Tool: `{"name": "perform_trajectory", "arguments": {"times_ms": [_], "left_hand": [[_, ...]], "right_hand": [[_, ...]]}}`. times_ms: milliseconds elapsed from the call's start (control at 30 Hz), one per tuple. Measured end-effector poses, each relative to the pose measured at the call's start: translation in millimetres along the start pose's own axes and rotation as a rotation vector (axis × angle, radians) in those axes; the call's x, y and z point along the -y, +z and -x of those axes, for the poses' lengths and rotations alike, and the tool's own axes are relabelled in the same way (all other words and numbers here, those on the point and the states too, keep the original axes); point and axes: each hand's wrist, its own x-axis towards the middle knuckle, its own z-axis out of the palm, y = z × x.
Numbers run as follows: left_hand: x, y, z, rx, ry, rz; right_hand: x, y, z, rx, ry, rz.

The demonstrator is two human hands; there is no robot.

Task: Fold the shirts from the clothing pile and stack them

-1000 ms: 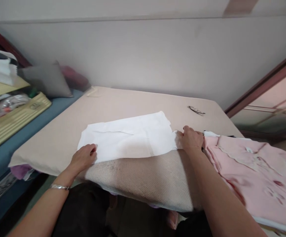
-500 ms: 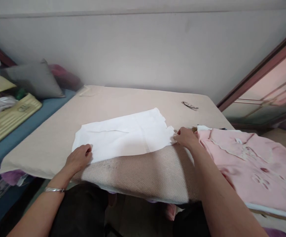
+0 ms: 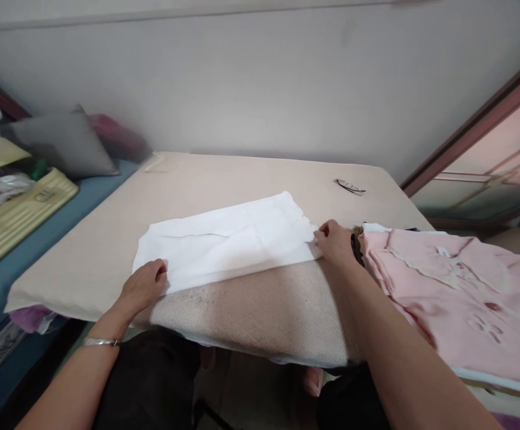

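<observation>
Two hands sit at opposite ends of one white cloth point(image 3: 210, 242). At the far left, a yellow box point(image 3: 20, 218) and a grey pillow point(image 3: 65, 143) rest well apart from it. The left hand point(image 3: 143, 283), fingers curled, is at the cloth's near left corner, probably to anchor that end; I cannot tell whether it pinches the fabric or only presses it. The cloth lies folded lengthwise on the table point(image 3: 260, 325), likely spread there for a flat surface, a crease along its left half. The right hand point(image 3: 335, 243) has thumb and fingers closed narrowly on the cloth's ragged right edge, seemingly to straighten it. So the cloth lies between the hands, right of the left one and left of the right one, touching both. Glasses point(image 3: 349, 187) lie beyond the right hand, perhaps put aside, and a pink top point(image 3: 448, 298) lies right of it.
</observation>
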Motion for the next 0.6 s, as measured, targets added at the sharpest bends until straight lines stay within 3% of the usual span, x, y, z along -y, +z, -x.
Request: {"name": "perform_trajectory", "arguments": {"times_ms": [233, 333, 433, 600], "left_hand": [[-16.1, -12.3, 3.8, 0.018, -0.065, -0.108], [-49.3, -20.6, -7.1, -0.085, -0.005, -0.177], [-95.4, -20.3, -27.9, -0.179, 0.087, -0.044], [-144.9, 4.7, -53.0, -0.148, 0.1, 0.069]], "right_hand": [[-17.5, 13.5, -5.0, 0.147, -0.028, 0.224], [-14.9, 12.6, -5.1, 0.164, -0.012, 0.287], [-10.6, 9.0, -2.5, 0.172, 0.011, 0.302], [-3.0, -0.2, 1.4, 0.228, 0.027, 0.336]]}}
